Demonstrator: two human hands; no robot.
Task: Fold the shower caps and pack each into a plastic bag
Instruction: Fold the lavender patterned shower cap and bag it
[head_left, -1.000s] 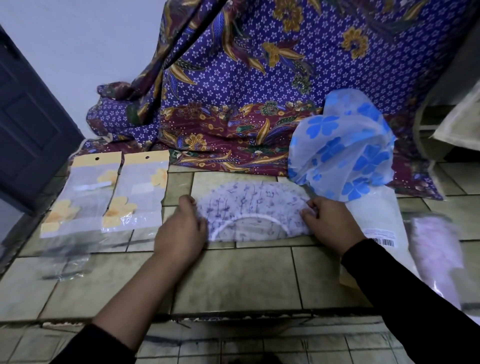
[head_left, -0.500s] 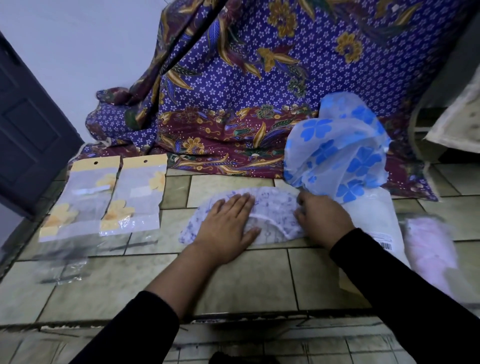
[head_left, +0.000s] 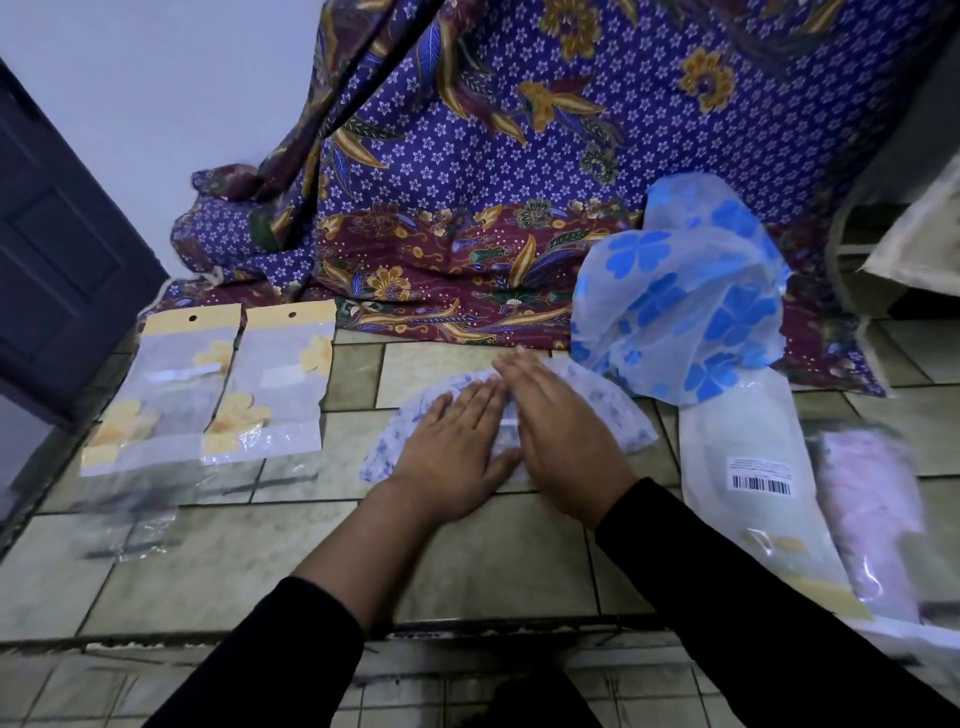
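1. Batik cloth (head_left: 519, 156) drapes just behind the purple-printed shower cap (head_left: 618, 410).
2. Tiled ledge (head_left: 493, 561) shows open tile from the cap to its front edge.
3. Blue-flowered shower cap (head_left: 685, 291) stands to the cap's right, and a blurred pink bag (head_left: 872, 509) lies farther right.
4. Left hand (head_left: 457, 441) and right hand (head_left: 566, 431) press flat on the cap, fingers straight and together, hiding its middle.

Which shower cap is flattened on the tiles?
The white, purple-printed cap, pressed flat under the left hand and right hand; the blue-flowered cap beside it stands puffed up.
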